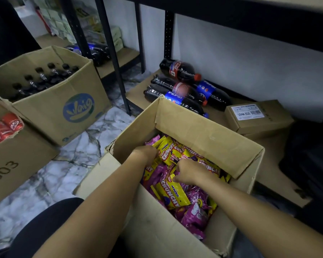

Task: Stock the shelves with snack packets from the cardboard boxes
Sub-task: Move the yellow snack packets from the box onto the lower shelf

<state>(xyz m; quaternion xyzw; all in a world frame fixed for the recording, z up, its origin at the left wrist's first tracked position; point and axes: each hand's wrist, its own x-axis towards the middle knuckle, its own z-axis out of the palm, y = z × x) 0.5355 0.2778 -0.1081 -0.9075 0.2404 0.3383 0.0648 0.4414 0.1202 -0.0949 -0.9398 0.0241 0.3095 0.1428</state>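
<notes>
Two bare forearms reach from the bottom of the frame into the open cardboard box (175, 229) at lower centre. The right hand (187, 173) has its fingers curled down and pinches the top edge of a yellow snack packet (172, 194) lying on the heap. The left hand (147, 152) is pushed down among the packets at the box's left wall; its fingers are buried, so I cannot tell whether it holds anything. The box is well filled with yellow and pink snack packets (196, 218), which suggests the stocking has barely begun: no snack packet is visible on any shelf, and nearly all of the work seems to remain.

Beyond the box, in the middle right of the frame, the low shelf board (138, 90) carries several cola bottles (185, 86) lying on their sides and a small labelled carton (257, 116), with bare board beside them where packets could go. To the left, on the marble floor (45, 183), stand a box of upright dark bottles (50, 95) and, at the left edge, a box of red cans (13, 151), cut off by the frame.

A dark mass at the right edge cannot be identified. The upper shelf is only a strip along the top, and goods in the far upper left are too blurred to name.
</notes>
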